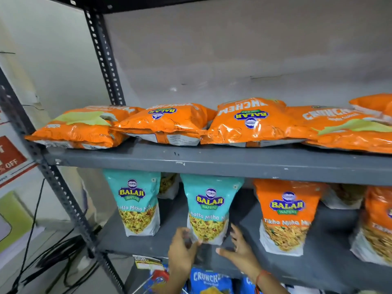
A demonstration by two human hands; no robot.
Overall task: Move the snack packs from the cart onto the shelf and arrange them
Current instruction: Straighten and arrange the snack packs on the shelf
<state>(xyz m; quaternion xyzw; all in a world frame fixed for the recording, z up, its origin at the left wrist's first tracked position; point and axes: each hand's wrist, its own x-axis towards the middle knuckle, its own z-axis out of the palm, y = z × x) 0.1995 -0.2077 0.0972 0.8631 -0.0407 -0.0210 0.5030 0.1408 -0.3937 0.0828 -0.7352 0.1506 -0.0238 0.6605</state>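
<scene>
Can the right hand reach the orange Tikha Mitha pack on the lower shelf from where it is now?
Probably yes. The right hand is open beside the teal Khatta Mitha pack, and the orange Tikha Mitha pack stands to its right on the same lower shelf, with only bare shelf between them.

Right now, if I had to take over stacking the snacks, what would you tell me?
Left hand: fingers at the bottom left corner of the middle teal pack, grip blurred, so I can't tell if it's closed.
Right hand: open, beside the pack's bottom right corner.
Done: that pack stands upright on the lower shelf, right of another teal pack and left of an orange Tikha Mitha pack. Orange packs lie flat on the upper shelf.
Left: let go of the teal pack, then fetch the blue packs showing below, probably in the cart.
</scene>
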